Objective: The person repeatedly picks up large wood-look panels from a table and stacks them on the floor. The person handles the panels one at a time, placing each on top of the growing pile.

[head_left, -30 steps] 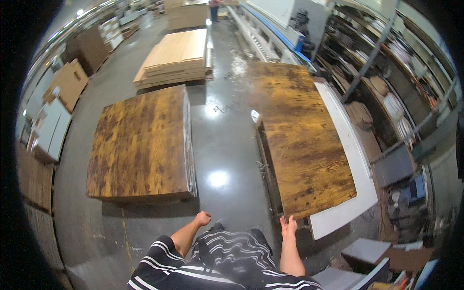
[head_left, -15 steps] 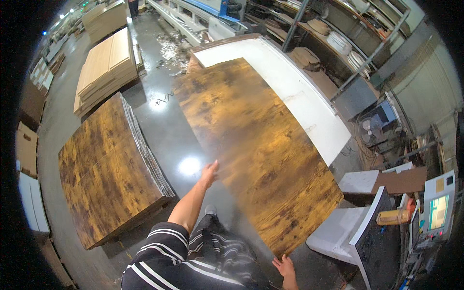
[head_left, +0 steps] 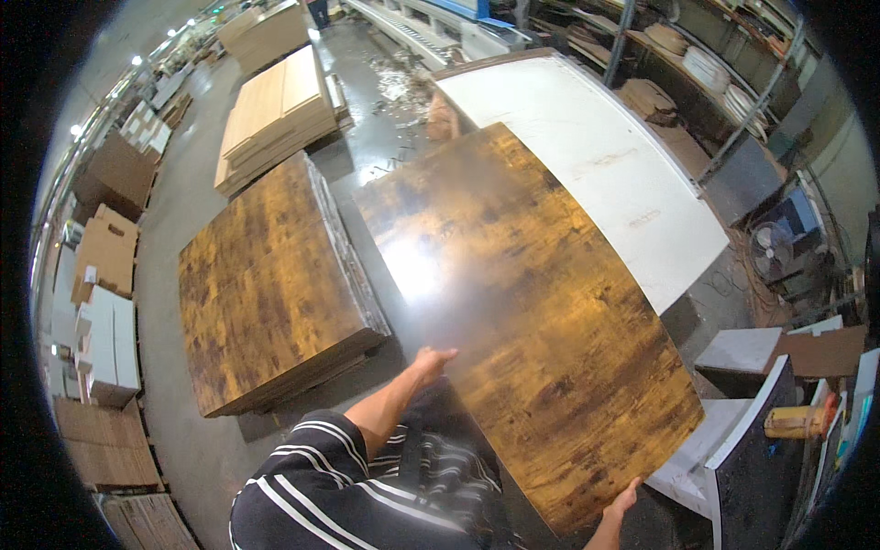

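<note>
A large wood-grain board (head_left: 559, 312), brown and amber with dark blotches, slants in front of me. My left hand (head_left: 433, 363) grips its left long edge, with the fingers partly hidden at the board. At the near short edge my right hand (head_left: 623, 500) holds the board close to its right side, and its fingertips are partly out of sight beneath. The board's right edge overlaps a white tabletop (head_left: 623, 156). To my left stands a low stack of matching boards (head_left: 275, 293).
Pale wood panels (head_left: 280, 96) are stacked farther off at left. Cartons (head_left: 105, 252) line the far left side. A grey stand (head_left: 752, 458) with a yellow cylinder (head_left: 796, 422) stands close at right. Beyond the white tabletop are shelves (head_left: 683, 55) and a fan (head_left: 772, 243).
The view has turned left. The board has shifted toward the stack, showing more of the white tabletop. My right hand has moved from the board's near left corner toward its right side.
</note>
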`<state>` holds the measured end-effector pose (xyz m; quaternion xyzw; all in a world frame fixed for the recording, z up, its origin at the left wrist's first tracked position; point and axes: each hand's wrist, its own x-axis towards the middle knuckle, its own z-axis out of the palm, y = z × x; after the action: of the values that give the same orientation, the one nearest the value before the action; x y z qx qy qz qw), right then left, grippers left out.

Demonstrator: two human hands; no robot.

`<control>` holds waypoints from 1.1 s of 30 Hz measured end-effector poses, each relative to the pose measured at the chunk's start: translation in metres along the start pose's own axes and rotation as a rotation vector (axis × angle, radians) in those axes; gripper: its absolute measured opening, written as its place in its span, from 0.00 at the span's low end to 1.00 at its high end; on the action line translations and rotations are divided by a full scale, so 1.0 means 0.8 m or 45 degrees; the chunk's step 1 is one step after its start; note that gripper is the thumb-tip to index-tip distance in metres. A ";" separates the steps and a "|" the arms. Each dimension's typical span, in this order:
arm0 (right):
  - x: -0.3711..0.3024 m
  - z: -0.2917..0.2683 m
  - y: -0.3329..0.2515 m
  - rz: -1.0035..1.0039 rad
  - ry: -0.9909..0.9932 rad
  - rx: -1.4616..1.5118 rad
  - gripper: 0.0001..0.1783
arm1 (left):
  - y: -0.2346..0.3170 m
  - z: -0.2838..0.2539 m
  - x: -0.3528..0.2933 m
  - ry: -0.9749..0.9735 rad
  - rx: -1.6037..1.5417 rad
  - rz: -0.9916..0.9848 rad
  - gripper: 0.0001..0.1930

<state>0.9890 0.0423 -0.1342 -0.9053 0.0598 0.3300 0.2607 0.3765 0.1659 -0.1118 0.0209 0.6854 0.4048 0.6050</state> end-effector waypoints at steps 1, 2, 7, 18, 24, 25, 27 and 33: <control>0.012 -0.002 0.009 -0.259 0.044 0.029 0.41 | -0.002 -0.009 -0.022 -0.034 -0.036 -0.050 0.16; 0.024 -0.008 0.010 -0.310 0.108 -0.017 0.34 | -0.007 -0.015 -0.042 -0.074 -0.080 -0.102 0.17; 0.009 -0.013 -0.014 -0.522 0.250 -0.181 0.37 | -0.041 -0.052 -0.086 -0.089 -0.266 -0.048 0.12; -0.148 0.071 -0.069 -0.920 0.057 -0.303 0.32 | -0.120 -0.231 -0.054 -0.129 -0.602 -0.125 0.31; -0.266 0.161 -0.034 -0.959 -0.035 -0.253 0.26 | -0.162 -0.382 -0.023 -0.140 -0.924 -0.236 0.33; -0.289 0.168 -0.031 -0.995 -0.109 -0.303 0.27 | -0.173 -0.398 -0.018 0.131 -0.927 -0.395 0.27; -0.333 0.200 -0.023 -1.069 -0.288 -0.298 0.26 | -0.193 -0.438 -0.003 -0.040 -1.214 -0.270 0.24; -0.449 0.291 0.048 -1.442 -0.404 -0.528 0.29 | -0.205 -0.564 0.041 -0.051 -1.437 -0.187 0.20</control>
<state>0.5683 0.1056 -0.0753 -0.7682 -0.5343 0.2756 0.2199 0.0617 -0.1657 -0.2606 -0.3455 0.3510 0.6647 0.5618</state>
